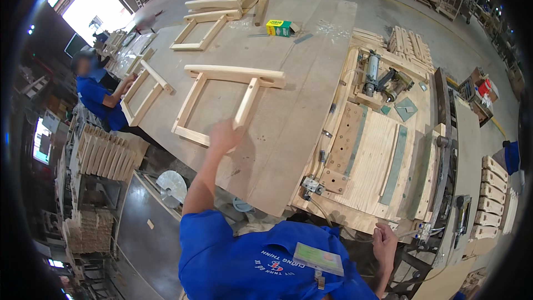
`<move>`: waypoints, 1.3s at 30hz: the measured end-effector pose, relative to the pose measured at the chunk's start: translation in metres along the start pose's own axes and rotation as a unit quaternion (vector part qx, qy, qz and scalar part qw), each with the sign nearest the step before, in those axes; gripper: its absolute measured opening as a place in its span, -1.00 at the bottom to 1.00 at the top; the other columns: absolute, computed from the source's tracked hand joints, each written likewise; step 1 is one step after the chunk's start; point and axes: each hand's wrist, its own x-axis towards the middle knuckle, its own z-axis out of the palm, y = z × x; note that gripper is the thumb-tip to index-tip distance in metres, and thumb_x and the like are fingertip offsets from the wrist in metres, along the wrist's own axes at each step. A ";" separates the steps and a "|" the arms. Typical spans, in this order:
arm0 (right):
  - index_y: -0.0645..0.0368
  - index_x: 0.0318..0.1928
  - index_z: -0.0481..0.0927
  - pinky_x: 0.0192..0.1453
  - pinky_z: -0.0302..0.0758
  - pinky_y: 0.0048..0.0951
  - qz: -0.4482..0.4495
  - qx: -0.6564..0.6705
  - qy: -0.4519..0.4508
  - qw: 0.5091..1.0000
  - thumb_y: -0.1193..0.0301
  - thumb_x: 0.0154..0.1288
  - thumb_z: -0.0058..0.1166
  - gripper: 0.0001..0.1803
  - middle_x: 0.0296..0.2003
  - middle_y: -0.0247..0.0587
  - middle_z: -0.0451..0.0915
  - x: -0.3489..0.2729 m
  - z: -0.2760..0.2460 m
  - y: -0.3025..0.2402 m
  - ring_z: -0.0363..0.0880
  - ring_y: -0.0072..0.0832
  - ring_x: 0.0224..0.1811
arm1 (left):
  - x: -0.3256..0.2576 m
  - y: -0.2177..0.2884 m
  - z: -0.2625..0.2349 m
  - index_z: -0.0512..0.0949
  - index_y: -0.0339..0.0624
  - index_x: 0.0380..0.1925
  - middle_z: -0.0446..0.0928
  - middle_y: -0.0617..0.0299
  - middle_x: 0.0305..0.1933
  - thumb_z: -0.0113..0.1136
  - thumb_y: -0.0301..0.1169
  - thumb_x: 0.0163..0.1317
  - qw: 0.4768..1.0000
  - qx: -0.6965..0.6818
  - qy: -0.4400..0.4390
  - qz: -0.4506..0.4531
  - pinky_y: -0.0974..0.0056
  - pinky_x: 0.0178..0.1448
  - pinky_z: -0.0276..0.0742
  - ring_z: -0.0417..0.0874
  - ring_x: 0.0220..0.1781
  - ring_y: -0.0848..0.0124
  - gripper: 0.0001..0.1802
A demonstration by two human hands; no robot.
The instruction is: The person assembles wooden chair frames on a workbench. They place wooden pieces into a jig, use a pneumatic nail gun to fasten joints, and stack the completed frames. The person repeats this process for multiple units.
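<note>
My left hand (pixel 225 136) is closed around the near right corner of a pale wooden frame (pixel 247 103), where a side rail meets the near rail. The frame lies on a brown board-covered table (pixel 277 150), and its thick, slotted far rail (pixel 233 75) points away from me. My right hand (pixel 384 241) hangs beside the front edge of a wooden clamping jig (pixel 366 172), its fingers curled in and nothing visible in them. A small fitting with hoses (pixel 425 230) is on the jig's edge just right of that hand.
More wooden frames (pixel 200 28) stand at the table's far end, near a green and yellow box (pixel 279 28). At the left, a co-worker in blue (pixel 100 91) handles another frame (pixel 145 94). Stacked wooden parts (pixel 108 153) flank the table; others (pixel 488 200) are at the right.
</note>
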 end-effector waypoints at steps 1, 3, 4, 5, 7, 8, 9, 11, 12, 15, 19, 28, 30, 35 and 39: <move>0.36 0.13 0.69 -0.33 0.48 -0.46 0.002 0.008 0.000 1.000 0.49 0.53 0.19 -0.73 -0.47 -0.28 0.64 -0.003 -0.001 0.004 0.52 -0.64 -0.43 | 0.000 -0.013 -0.006 0.72 -0.21 0.03 0.77 -0.23 -0.11 0.33 -0.02 0.31 1.000 0.008 0.018 -0.001 -0.16 0.15 0.68 0.79 0.02 -0.18 -0.50; 0.36 0.13 0.69 -0.33 0.48 -0.47 0.011 0.019 0.006 1.000 0.48 0.53 0.18 -0.73 -0.46 -0.28 0.65 -0.013 -0.010 0.013 0.54 -0.64 -0.42 | -0.007 -0.030 -0.012 0.72 -0.19 0.08 0.77 -0.22 -0.10 0.34 -0.03 0.33 0.999 0.018 0.050 0.002 -0.16 0.16 0.67 0.79 0.03 -0.19 -0.49; 0.36 0.13 0.69 -0.33 0.49 -0.47 0.012 0.027 0.017 0.999 0.48 0.53 0.18 -0.73 -0.45 -0.28 0.65 -0.018 -0.015 0.018 0.54 -0.64 -0.42 | -0.012 -0.037 -0.014 0.71 -0.20 0.10 0.77 -0.22 -0.08 0.34 -0.04 0.33 0.998 0.023 0.055 -0.002 -0.16 0.18 0.67 0.78 0.05 -0.19 -0.48; 0.36 0.13 0.69 -0.34 0.50 -0.47 0.016 0.034 0.031 0.999 0.47 0.54 0.18 -0.73 -0.44 -0.27 0.65 -0.025 -0.020 0.023 0.55 -0.64 -0.42 | -0.018 -0.041 -0.016 0.70 -0.20 0.13 0.77 -0.22 -0.05 0.34 -0.04 0.34 0.998 0.028 0.060 -0.005 -0.15 0.19 0.66 0.77 0.08 -0.19 -0.47; 0.37 0.13 0.69 -0.33 0.52 -0.47 0.031 0.039 0.062 0.997 0.46 0.54 0.18 -0.72 -0.42 -0.27 0.66 -0.045 -0.032 0.034 0.56 -0.64 -0.41 | -0.030 -0.042 -0.014 0.69 -0.21 0.18 0.77 -0.21 0.01 0.35 -0.05 0.36 0.997 0.039 0.067 -0.004 -0.14 0.23 0.64 0.76 0.14 -0.18 -0.45; 0.37 0.13 0.69 -0.33 0.53 -0.48 0.041 0.037 0.077 0.995 0.45 0.54 0.18 -0.72 -0.41 -0.26 0.67 -0.057 -0.039 0.038 0.57 -0.63 -0.41 | -0.039 -0.043 -0.014 0.68 -0.21 0.20 0.76 -0.21 0.04 0.35 -0.05 0.36 0.997 0.045 0.070 -0.004 -0.14 0.26 0.63 0.74 0.17 -0.18 -0.44; 0.38 0.13 0.69 -0.32 0.54 -0.48 0.051 0.035 0.093 0.994 0.44 0.54 0.18 -0.71 -0.39 -0.26 0.67 -0.067 -0.046 0.043 0.57 -0.62 -0.41 | -0.044 -0.040 -0.012 0.67 -0.22 0.23 0.76 -0.21 0.08 0.35 -0.05 0.37 0.996 0.052 0.073 -0.004 -0.13 0.28 0.62 0.73 0.20 -0.18 -0.43; 0.34 0.16 0.66 -0.34 0.48 -0.54 0.082 0.056 0.108 0.989 0.42 0.58 0.17 -0.71 -0.38 -0.34 0.63 -0.092 -0.058 0.065 0.52 -0.67 -0.41 | -0.055 -0.032 -0.010 0.66 -0.23 0.24 0.74 -0.21 0.12 0.34 -0.05 0.38 0.997 0.050 0.053 -0.021 -0.12 0.32 0.61 0.72 0.24 -0.16 -0.42; 0.32 0.18 0.64 -0.35 0.45 -0.58 0.098 0.067 0.115 0.986 0.40 0.60 0.16 -0.71 -0.37 -0.37 0.61 -0.105 -0.064 0.077 0.49 -0.69 -0.41 | -0.060 -0.028 -0.010 0.66 -0.23 0.25 0.74 -0.22 0.14 0.34 -0.05 0.38 0.997 0.050 0.044 -0.030 -0.12 0.34 0.60 0.71 0.25 -0.16 -0.41; 0.38 0.14 0.66 -0.16 0.55 -0.49 0.099 0.075 0.152 0.981 0.40 0.57 0.18 -0.69 -0.31 -0.25 0.67 -0.140 -0.074 0.111 0.59 -0.59 -0.29 | -0.075 -0.016 -0.008 0.65 -0.24 0.26 0.74 -0.23 0.13 0.33 -0.07 0.39 0.996 0.061 0.043 -0.051 -0.12 0.35 0.60 0.71 0.24 -0.17 -0.42; 0.37 0.14 0.66 -0.13 0.52 -0.50 0.078 0.077 0.150 0.983 0.38 0.58 0.18 -0.68 -0.31 -0.29 0.65 -0.165 -0.083 0.132 0.57 -0.60 -0.26 | -0.094 -0.006 -0.012 0.64 -0.24 0.25 0.74 -0.23 0.11 0.32 -0.08 0.41 0.994 0.088 0.052 -0.048 -0.13 0.32 0.60 0.72 0.23 -0.17 -0.44; 0.38 0.11 0.67 -0.22 0.53 -0.50 0.069 0.071 0.092 0.991 0.46 0.54 0.17 -0.72 -0.32 -0.30 0.68 -0.139 -0.089 0.086 0.55 -0.65 -0.33 | -0.190 0.022 -0.010 0.67 -0.14 0.11 0.72 -0.09 0.08 0.57 -0.04 0.13 0.982 0.015 0.010 0.190 -0.05 0.28 0.58 0.69 0.20 -0.12 -0.38; 0.37 0.11 0.68 -0.23 0.54 -0.49 0.044 0.042 0.068 0.996 0.48 0.51 0.20 -0.73 -0.33 -0.25 0.69 -0.123 -0.088 0.076 0.56 -0.64 -0.34 | -0.206 0.017 -0.014 0.67 -0.09 0.07 0.69 -0.01 0.11 0.61 -0.08 0.07 0.966 0.058 0.077 0.240 -0.04 0.30 0.55 0.66 0.24 -0.08 -0.40; 0.36 0.11 0.69 -0.25 0.54 -0.47 -0.087 -0.031 -0.026 0.995 0.52 0.49 0.22 -0.73 -0.37 -0.15 0.69 -0.065 -0.081 0.044 0.58 -0.64 -0.34 | -0.199 -0.040 -0.031 0.65 -0.05 0.00 0.64 0.08 0.05 0.57 -0.11 0.13 0.963 0.142 -0.033 0.228 -0.08 0.26 0.53 0.62 0.18 -0.05 -0.51; 0.34 0.12 0.70 -0.26 0.51 -0.47 -0.081 -0.023 -0.055 0.995 0.53 0.50 0.21 -0.74 -0.40 -0.23 0.66 -0.035 -0.074 -0.003 0.56 -0.64 -0.36 | -0.204 -0.032 -0.037 0.65 -0.06 0.00 0.64 0.06 -0.01 0.53 -0.09 0.18 0.967 0.063 -0.039 0.244 -0.11 0.21 0.53 0.64 0.10 -0.08 -0.53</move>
